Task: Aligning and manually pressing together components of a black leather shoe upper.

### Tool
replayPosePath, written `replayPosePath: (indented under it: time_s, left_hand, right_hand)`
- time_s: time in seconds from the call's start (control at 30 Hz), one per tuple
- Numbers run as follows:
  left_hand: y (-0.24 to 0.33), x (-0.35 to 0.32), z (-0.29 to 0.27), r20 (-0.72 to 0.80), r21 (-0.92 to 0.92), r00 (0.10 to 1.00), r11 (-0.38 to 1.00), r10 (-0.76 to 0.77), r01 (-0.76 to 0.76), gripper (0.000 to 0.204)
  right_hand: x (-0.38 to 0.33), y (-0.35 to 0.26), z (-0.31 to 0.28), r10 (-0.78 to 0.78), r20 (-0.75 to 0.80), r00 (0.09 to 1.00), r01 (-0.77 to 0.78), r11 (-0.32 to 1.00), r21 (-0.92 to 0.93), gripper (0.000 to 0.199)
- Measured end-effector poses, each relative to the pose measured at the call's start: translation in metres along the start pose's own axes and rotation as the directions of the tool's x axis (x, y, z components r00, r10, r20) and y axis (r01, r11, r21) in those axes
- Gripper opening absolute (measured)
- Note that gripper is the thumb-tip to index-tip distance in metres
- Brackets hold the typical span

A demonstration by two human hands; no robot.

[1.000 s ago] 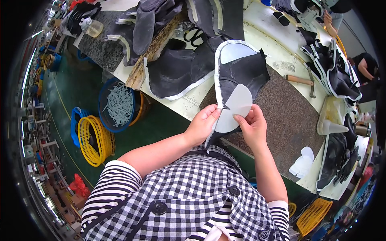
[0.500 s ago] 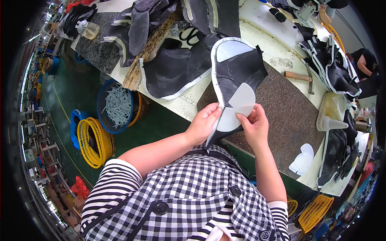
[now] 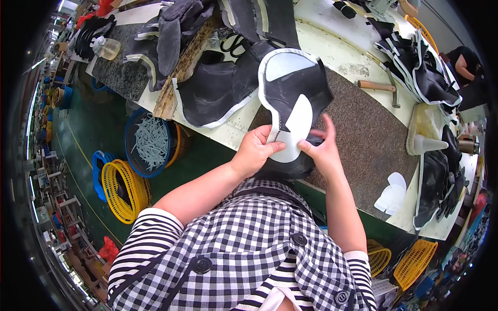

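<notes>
A black leather-like shoe upper [image 3: 294, 84] with a white taped edge lies partly over the table's near edge. A smooth white stiffener piece [image 3: 299, 116] rests on its lower part, with a sharp straight corner and a rounded end. My left hand [image 3: 254, 150] grips the upper's left edge, its thumb pressed on the white piece. My right hand [image 3: 322, 150] is at the right side, its thumb touching the white piece's edge and its other fingers spread and raised over the black material. Another black upper [image 3: 218, 93] with white edging lies behind, to the left.
A brown textured mat [image 3: 363, 135] covers the near table, with loose white pieces [image 3: 391, 194] at its corner. A hammer [image 3: 381, 88] and stacked black uppers [image 3: 423, 78] lie at right. At left stand a blue basket of pale strips [image 3: 150, 142] and a yellow basket [image 3: 122, 194].
The upper has shifted slightly left and turned. The white piece has rotated, its lower part now under my left thumb. My right fingers have opened out from their pinch.
</notes>
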State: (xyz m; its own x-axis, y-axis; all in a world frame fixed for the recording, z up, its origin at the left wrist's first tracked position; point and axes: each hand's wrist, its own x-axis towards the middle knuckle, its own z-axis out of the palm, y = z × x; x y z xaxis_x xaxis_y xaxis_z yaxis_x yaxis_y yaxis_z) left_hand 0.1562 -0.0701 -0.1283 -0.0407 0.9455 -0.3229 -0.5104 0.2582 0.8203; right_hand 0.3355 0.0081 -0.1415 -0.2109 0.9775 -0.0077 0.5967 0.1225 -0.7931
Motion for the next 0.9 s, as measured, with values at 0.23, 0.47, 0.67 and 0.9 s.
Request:
replayPosePath:
  time_s: [0.23,0.47,0.67,0.9]
  left_hand:
    - [-0.006,-0.012,-0.026,0.005,0.431,0.995,0.898,-0.1,0.088,0.04]
    - [0.005,-0.013,-0.041,-0.209,0.397,0.87,0.774,-0.448,0.494,0.035]
    - [-0.025,-0.026,-0.038,-0.23,0.219,0.953,0.943,-0.198,0.249,0.034]
    - [-0.042,-0.038,-0.041,-0.225,0.286,0.96,0.931,-0.165,0.227,0.027]
  right_hand:
    - [-0.008,-0.005,0.011,0.282,0.422,0.861,-0.49,0.679,0.546,0.124]
    - [-0.03,0.008,0.04,-0.075,0.148,0.986,0.032,0.961,0.276,0.072]
    - [-0.033,0.016,0.038,0.129,0.626,0.769,-0.51,0.713,0.481,0.023]
    - [-0.05,0.008,0.059,0.322,0.441,0.838,-0.535,0.646,0.545,0.018]
